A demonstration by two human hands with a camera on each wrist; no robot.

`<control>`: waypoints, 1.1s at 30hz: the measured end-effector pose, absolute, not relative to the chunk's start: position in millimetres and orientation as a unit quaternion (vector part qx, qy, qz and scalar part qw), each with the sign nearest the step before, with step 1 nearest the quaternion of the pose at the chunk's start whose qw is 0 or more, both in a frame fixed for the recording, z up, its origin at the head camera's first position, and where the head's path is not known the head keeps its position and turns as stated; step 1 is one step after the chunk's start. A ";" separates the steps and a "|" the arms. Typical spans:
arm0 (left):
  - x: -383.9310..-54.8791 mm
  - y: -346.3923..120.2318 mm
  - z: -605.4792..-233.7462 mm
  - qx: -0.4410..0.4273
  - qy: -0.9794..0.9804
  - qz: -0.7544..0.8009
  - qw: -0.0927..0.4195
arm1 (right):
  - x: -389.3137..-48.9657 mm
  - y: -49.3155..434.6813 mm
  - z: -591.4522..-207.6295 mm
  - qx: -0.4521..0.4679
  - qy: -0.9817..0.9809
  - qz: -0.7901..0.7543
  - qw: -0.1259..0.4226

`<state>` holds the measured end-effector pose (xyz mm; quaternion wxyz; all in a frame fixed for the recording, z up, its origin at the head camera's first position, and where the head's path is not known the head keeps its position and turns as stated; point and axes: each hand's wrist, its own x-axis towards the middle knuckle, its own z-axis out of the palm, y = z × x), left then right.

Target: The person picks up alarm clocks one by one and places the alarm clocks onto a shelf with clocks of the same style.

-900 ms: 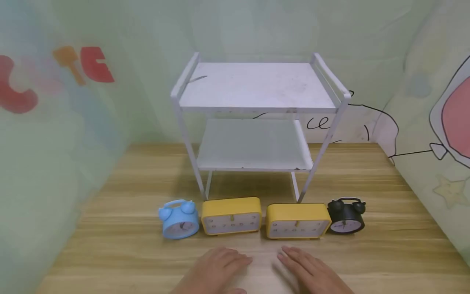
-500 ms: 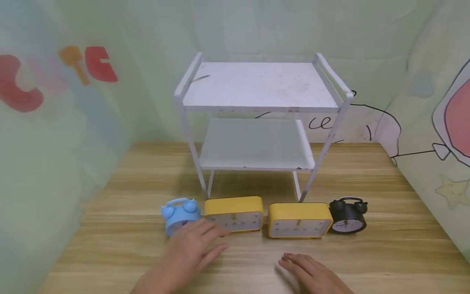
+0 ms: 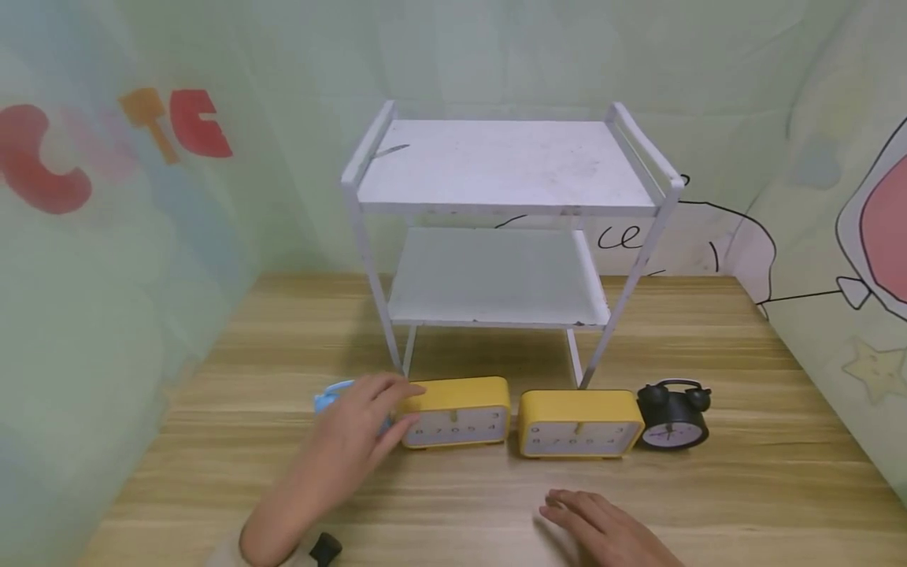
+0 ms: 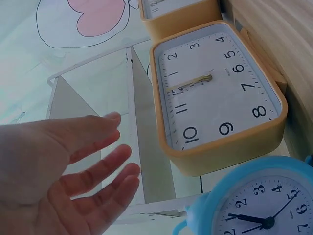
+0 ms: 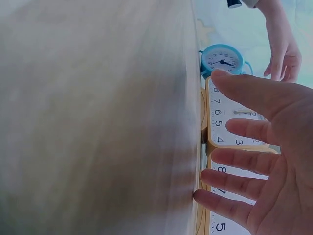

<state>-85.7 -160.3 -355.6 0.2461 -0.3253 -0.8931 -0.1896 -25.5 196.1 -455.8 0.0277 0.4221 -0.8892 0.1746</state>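
The left hand [image 3: 357, 425] has just left its place near the front of the bench [image 3: 708, 339], by the right hand, and come forward and across to the left end of the row of clocks. In the head view it covers most of the blue clock [image 4: 264, 200] and part of the left yellow clock [image 3: 464, 417]. Its grip is wide and holds nothing: the left wrist view shows the fingers loosely spread, with a gap between them and both clocks (whether one fingertip brushes anything, I cannot tell).

The right hand [image 3: 602, 528] has stayed where it was, low at the front of the bench and short of the right yellow clock [image 3: 581, 425]. Its grip is wide too, fingers apart and holding nothing.

All four clocks stand upright in one row across the bench, in front of the rack [image 3: 496, 276], which stands towards the back edge. The blue clock is the one nearest the bench's left edge, and the left yellow clock is just beside it. A narrow gap parts the two yellow clocks; the black clock [image 3: 673, 417] is at the end towards the right edge.

My reading: attention has shifted to the left end of the row, the left hand is doing the reaching, and no clock has been lifted.
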 end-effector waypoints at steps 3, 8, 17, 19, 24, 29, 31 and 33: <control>-89.2 -161.5 -357.8 -0.322 -0.897 -0.190 0.236 | -25.7 196.8 -455.8 0.420 -0.890 0.178 0.017; -90.8 -163.7 -359.6 -0.309 -0.909 -0.196 0.198 | -25.8 197.1 -457.2 0.420 -0.889 0.180 0.019; -91.8 -164.6 -360.7 -0.283 -0.929 -0.194 0.135 | -24.1 197.3 -458.4 0.417 -0.890 0.182 0.019; -92.6 -165.1 -360.7 -0.287 -0.930 -0.191 0.124 | -23.8 197.3 -458.7 0.418 -0.890 0.181 0.023; -95.2 -165.9 -361.2 -0.308 -0.928 -0.178 0.114 | -23.5 198.0 -459.7 0.415 -0.891 0.180 0.023; -97.1 -165.7 -362.9 -0.313 -0.928 -0.170 0.110 | -23.0 198.3 -460.3 0.410 -0.893 0.185 0.028; -97.8 -165.1 -363.7 -0.313 -0.927 -0.173 0.109 | -22.6 198.6 -460.4 0.407 -0.894 0.187 0.026; -98.2 -164.6 -364.1 -0.314 -0.927 -0.174 0.110 | -22.1 198.7 -460.2 0.405 -0.895 0.187 0.023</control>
